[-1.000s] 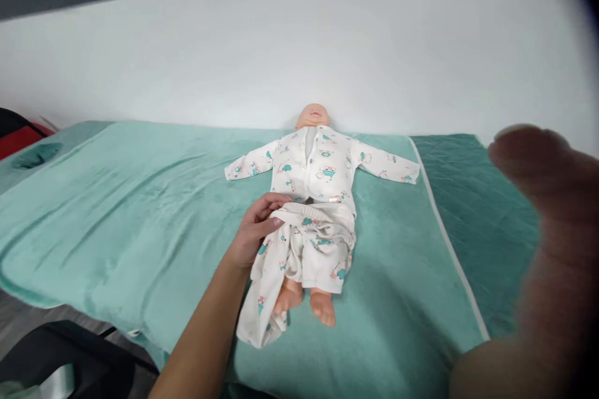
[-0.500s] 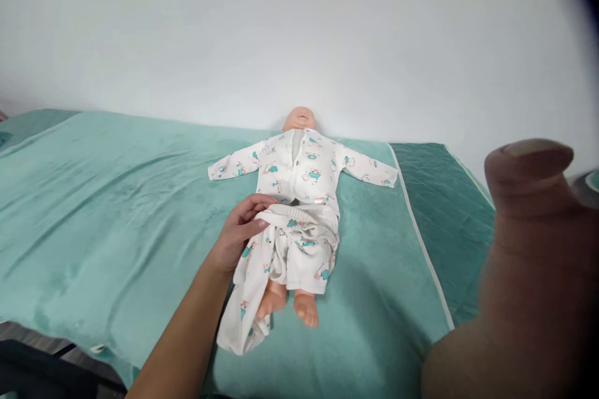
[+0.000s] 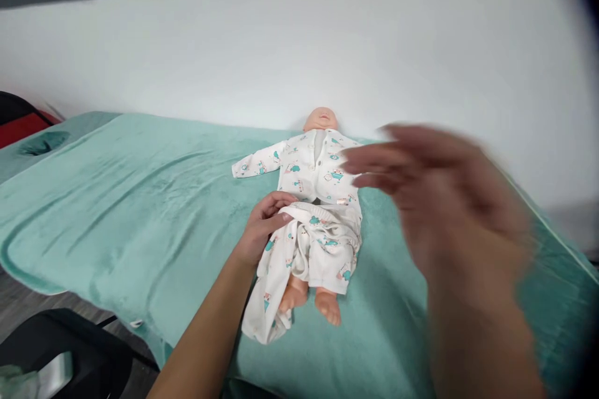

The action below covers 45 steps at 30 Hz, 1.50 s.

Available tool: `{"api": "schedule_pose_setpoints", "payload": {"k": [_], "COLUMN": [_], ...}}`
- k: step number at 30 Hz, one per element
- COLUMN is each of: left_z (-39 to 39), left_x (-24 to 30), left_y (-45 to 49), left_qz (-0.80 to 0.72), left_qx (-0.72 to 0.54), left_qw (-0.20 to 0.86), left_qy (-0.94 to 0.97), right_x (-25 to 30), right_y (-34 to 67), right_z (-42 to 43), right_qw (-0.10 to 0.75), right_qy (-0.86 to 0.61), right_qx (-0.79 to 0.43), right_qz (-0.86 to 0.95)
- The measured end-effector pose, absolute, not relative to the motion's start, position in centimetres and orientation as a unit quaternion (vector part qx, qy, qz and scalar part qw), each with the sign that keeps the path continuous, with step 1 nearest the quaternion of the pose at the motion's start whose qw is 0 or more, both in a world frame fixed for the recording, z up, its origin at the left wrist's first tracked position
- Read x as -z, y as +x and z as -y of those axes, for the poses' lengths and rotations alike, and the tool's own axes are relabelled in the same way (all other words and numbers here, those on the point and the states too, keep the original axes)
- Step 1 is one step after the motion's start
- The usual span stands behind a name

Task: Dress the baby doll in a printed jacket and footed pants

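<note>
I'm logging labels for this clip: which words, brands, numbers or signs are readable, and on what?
No text can be read.
White long-sleeved cloth top with teal prints: small marks near its lower hem, too small to read.
White cloth trousers with teal prints: pictures, no legible words.

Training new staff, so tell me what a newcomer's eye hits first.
Probably the pink doll in white, teal-printed cloth clothes, face-up mid-picture on a plush green cover. The blurred right hand looms at right; the left hand, left of centre, holds the white waistband.
</note>
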<state>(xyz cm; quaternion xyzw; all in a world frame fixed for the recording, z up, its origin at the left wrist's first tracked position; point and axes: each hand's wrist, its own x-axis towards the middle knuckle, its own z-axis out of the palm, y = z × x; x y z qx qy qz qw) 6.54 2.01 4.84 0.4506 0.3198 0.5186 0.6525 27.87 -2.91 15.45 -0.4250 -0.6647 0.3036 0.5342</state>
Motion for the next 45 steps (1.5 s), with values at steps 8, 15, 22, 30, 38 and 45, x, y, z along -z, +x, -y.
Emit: {"api": "schedule_pose_setpoints", "payload": {"k": [8, 15, 22, 30, 38, 45], "left_z": [-1.6, -1.1, 0.7, 0.5, 1.3, 1.2], "left_x": [-5.0, -4.6, -5.9, -6.6, -5.8, -5.6], "left_y": [6.8, 7.2, 7.5, 7.4, 7.6, 8.6], "left_qz": [-0.354, -0.428, -0.391, -0.346, -0.367, -0.377], "left_qx": [-0.540, -0.575, -0.574, -0.494, -0.538, -0.578], "left_qw": [0.621, 0.559, 0.598, 0.634, 0.666, 0.655], "left_qy": [0.445, 0.418, 0.399, 0.483, 0.364, 0.309], "right_x": [-9.2, -9.6, -9.8, -8.2, -9.3, -8.8], "right_y": [25.0, 25.0, 24.9, 25.2, 25.7, 25.1], "right_z": [-1.4, -0.9, -0.8, -1.4, -0.9, -0.9], "right_qw": [0.373, 0.255, 0.238, 0.414, 0.327, 0.291], "right_qy": [-0.467, -0.515, -0.453, -0.428, -0.359, -0.390], "right_qx": [-0.367, -0.315, -0.439, -0.612, -0.583, -0.576], "right_qz": [0.713, 0.755, 0.739, 0.520, 0.652, 0.657]}}
